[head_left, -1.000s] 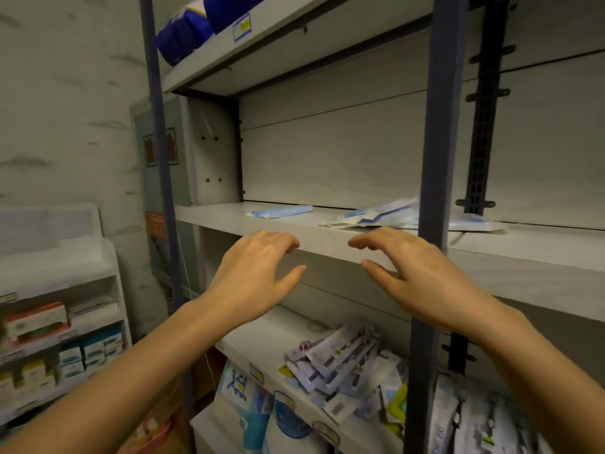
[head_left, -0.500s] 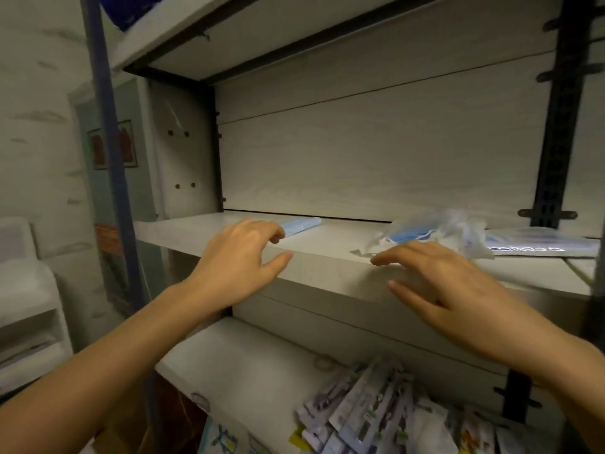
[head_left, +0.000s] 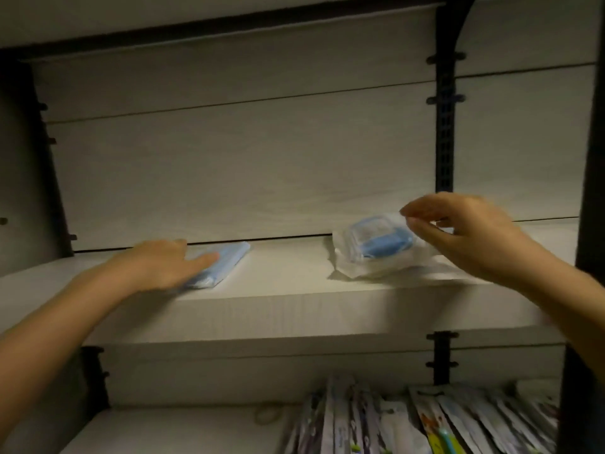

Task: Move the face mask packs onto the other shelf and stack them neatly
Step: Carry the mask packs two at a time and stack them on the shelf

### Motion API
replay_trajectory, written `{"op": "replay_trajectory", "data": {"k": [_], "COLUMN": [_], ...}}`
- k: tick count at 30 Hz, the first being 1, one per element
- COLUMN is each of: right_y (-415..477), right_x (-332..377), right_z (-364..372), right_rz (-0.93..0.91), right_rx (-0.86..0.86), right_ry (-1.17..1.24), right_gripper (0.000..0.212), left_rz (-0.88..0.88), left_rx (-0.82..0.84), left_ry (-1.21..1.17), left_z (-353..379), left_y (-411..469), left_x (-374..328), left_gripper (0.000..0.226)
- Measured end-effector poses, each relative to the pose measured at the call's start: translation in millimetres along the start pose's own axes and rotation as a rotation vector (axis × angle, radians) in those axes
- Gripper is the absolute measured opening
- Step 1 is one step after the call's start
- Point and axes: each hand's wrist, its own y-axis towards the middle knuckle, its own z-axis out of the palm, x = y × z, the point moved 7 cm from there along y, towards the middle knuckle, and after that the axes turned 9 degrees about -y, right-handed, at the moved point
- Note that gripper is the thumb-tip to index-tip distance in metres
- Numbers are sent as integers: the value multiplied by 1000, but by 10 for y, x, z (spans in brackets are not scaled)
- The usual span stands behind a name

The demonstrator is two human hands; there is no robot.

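Observation:
Two face mask packs lie on the white middle shelf (head_left: 294, 309). A flat blue pack (head_left: 230, 258) sits at the left, near the back panel. My left hand (head_left: 160, 268) rests on its near end, thumb stretched over the top. A crumpled clear-wrapped pack of blue masks (head_left: 376, 249) lies to the right. My right hand (head_left: 465, 231) is at its upper right edge, with thumb and forefinger pinching the wrapper. Motion blur softens both hands.
A black slotted upright (head_left: 444, 132) runs down the back panel behind the right pack. A dark post (head_left: 592, 158) stands at the far right. Several sachets (head_left: 425, 424) crowd the right of the lower shelf (head_left: 170, 430). Another shelf board (head_left: 229, 14) hangs overhead.
The view has moved closer to the shelf. My left hand reached forward onto the blue pack. My right hand rose from the shelf edge to the clear-wrapped pack.

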Motion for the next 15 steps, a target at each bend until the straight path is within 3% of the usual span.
{"op": "replay_trajectory", "data": {"k": [5,8,10,15], "right_y": [357,463,492,506], "right_x": [-232,-238,-270,-324], "right_z": [298,459,560,618], "right_rz": [376,439,489,571], "right_rx": [249,371,454,480], "right_ry": [-319,-382,-405,-284], "right_gripper": [71,67,74,76], "left_rz": [-41,-34,-40,-80], "left_rx": [250,250,236,269], "left_ry": [-253,-333,-390,-447], "left_z": [241,252,187,172], "left_y": [233,317,385,474], "left_x": [81,102,147,241], "left_gripper": [89,101,124,158]}}
